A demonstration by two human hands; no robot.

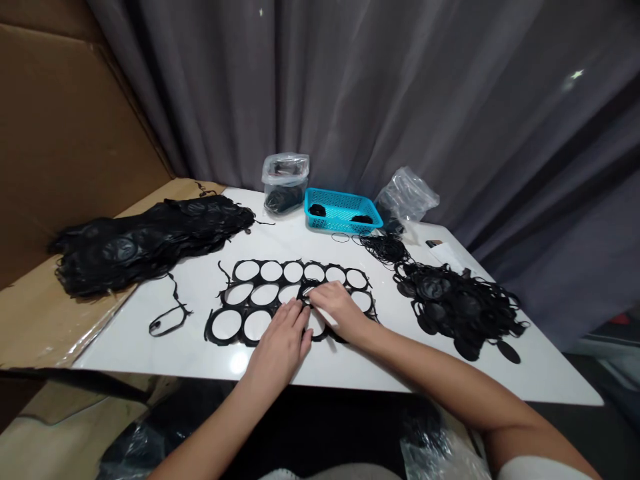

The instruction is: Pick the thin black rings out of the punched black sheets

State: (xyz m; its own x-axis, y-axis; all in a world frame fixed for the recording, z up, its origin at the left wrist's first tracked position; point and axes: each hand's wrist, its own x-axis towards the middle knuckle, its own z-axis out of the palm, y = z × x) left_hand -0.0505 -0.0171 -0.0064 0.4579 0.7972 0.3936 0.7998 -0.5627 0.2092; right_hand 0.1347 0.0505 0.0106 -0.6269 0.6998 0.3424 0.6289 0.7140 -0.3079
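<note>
Hands: left hand (283, 337) and right hand (337, 307) close together, fingertips down on the sheet; honestly can't tell if either's pinching anything
Black sheet (283, 273): right under both hands, open holes all around them
Done: most visible holes look cleared, I'd say; loose discs (460, 303) heaped right of the hands
To go: bits hidden under the fingers, probably that thick stack (150, 240) left of the hands too

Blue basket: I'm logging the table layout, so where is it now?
In the head view, the blue perforated basket stands toward the far edge of the white table, slightly right of centre, between the clear plastic tub and the clear plastic bag.
</note>
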